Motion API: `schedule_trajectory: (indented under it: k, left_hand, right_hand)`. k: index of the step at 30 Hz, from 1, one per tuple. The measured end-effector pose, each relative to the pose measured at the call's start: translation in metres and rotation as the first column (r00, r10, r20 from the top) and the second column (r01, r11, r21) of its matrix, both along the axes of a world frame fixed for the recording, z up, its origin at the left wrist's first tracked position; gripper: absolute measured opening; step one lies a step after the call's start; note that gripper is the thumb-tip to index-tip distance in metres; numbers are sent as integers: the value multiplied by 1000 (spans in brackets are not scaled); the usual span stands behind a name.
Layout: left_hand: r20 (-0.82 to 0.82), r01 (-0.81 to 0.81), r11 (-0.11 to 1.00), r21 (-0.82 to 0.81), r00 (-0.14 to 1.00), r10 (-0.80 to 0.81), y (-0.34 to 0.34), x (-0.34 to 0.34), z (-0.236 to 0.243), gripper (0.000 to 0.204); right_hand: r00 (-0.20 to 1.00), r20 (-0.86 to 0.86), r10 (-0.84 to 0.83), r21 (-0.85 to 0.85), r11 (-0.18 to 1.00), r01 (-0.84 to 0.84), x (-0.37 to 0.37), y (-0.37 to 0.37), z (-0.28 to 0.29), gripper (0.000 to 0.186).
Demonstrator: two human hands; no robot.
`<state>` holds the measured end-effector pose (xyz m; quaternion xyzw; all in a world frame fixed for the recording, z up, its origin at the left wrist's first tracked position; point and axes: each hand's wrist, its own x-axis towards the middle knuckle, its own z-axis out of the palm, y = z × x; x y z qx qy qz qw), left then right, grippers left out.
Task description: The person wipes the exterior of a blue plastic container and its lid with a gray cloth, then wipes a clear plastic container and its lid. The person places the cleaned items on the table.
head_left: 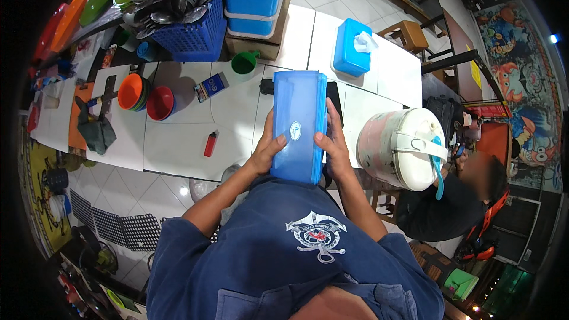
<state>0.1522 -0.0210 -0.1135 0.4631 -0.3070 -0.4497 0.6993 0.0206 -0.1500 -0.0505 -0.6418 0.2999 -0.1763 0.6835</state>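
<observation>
Between both hands I hold a long blue translucent plastic box [290, 112] in front of my body, over the near edge of the white-tiled table [189, 148]. Its left side is gripped by my left hand [265, 148], thumb on the front face. My right hand [335, 145] wraps the other side, where a brighter blue lid or rim [320, 124] runs along the edge. A dark flat object [335, 98], partly hidden, lies behind the box. Just past the box stands a green mug [243, 63]. To the right is a white and pink round food container [397, 148] with a teal ladle [439, 172] on it.
A blue tissue box [354, 47] stands at the far right of the table. Leftward are a red lighter [211, 143], a small blue pack [211, 87], red bowls [160, 103], orange bowls [130, 90] and a blue cutlery basket [189, 38]. Another person [444, 201] sits at right.
</observation>
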Motion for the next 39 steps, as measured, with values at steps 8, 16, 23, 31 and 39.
schedule_trajectory:
  k: [8, 16, 23, 31, 39]
  left_hand:
    - [13, 45, 998, 36, 999, -45, 1, 2, 12, 89]
    - [40, 41, 998, 53, 998, -43, 0, 3, -2, 87]
    - [-56, -21, 999, 44, 998, 23, -3, 13, -9, 86]
    - [-11, -36, 999, 41, 999, 36, -7, 12, -4, 86]
    - [-51, -3, 999, 43, 999, 6, -7, 16, -9, 85]
  right_hand:
    - [1000, 19, 0, -8, 1000, 1, 3, 5, 8, 87]
    - [998, 56, 4, -66, 998, 0, 12, 4, -17, 81]
    - [998, 30, -46, 125, 991, 42, 10, 0, -32, 68]
    - [990, 24, -140, -91, 986, 141, 12, 7, -34, 55]
    - [993, -8, -117, -50, 992, 117, 12, 3, -34, 58]
